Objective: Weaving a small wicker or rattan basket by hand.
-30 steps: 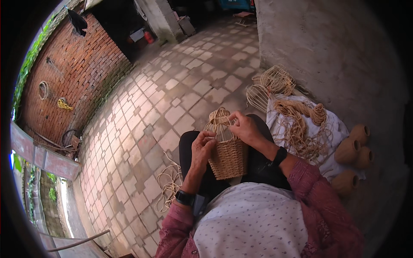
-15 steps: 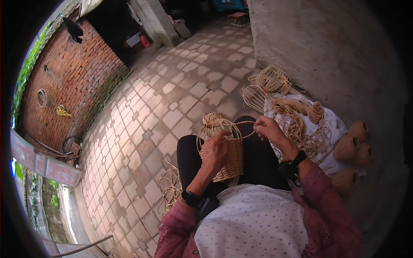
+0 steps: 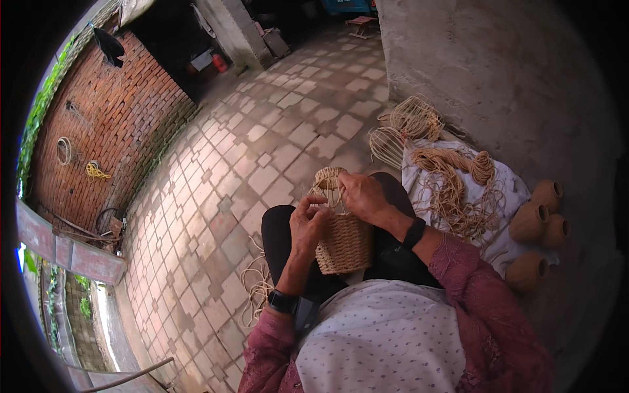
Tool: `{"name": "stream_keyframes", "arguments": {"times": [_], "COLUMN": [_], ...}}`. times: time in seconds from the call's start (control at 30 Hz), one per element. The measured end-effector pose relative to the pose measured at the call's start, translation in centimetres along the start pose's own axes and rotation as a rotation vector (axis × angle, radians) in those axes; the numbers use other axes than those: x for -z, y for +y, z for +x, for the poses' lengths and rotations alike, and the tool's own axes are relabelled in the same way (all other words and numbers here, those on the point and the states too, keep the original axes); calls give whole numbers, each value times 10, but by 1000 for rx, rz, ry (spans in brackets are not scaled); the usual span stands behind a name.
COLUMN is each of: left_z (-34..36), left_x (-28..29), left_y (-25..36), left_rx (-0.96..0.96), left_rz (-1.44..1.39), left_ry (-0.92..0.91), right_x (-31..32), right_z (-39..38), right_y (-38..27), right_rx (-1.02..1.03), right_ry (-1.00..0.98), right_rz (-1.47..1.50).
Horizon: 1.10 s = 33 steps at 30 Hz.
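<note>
A half-woven straw basket (image 3: 345,245) sits between my thighs, its lower wall a tight tan weave. Bare spokes rise from it to a narrow woven collar (image 3: 329,175) at the far end. My left hand (image 3: 308,224) is closed at the basket's left upper edge, fingers bent against the spokes. Over the spokes just below the collar, my right hand (image 3: 363,198) is closed, knuckles up. Its fingers appear to hold the twisted straw cord, which they mostly hide.
To my right, coiled straw cord (image 3: 452,177) lies on a white cloth (image 3: 514,187), with bare basket frames (image 3: 416,118) behind it. Several brown round pots (image 3: 527,223) stand beside the cloth. Loose strands (image 3: 257,295) lie on the paving at my left. A concrete wall (image 3: 485,72) rises at the right.
My right hand has swung left from beside the basket to the spokes under the collar, bringing the cord in. My left hand has shifted slightly left and down, its fingers more bent.
</note>
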<state>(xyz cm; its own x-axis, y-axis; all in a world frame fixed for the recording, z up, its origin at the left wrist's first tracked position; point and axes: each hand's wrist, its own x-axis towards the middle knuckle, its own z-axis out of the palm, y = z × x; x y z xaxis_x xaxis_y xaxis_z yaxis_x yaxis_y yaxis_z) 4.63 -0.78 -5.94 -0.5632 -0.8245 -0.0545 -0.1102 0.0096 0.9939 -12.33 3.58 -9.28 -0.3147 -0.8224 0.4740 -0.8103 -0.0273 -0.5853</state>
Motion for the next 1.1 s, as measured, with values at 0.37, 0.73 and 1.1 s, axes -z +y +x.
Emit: {"name": "stream_keyframes", "arguments": {"times": [0.37,0.73,1.1], "left_z": [1,-21,-11], "left_x": [13,-14,-45], "left_y": [-21,11,12], "left_rx": [-27,-474,-500], "left_rz": [32,665,964], "left_ry": [63,231,-63], "right_x": [42,38,54], "right_z": [-53,-42,-57], "right_y": [28,37,97], "right_rx": [-232,73,-341], "right_ry": [-3,74,-133], "right_rz": [3,-37,-158]}}
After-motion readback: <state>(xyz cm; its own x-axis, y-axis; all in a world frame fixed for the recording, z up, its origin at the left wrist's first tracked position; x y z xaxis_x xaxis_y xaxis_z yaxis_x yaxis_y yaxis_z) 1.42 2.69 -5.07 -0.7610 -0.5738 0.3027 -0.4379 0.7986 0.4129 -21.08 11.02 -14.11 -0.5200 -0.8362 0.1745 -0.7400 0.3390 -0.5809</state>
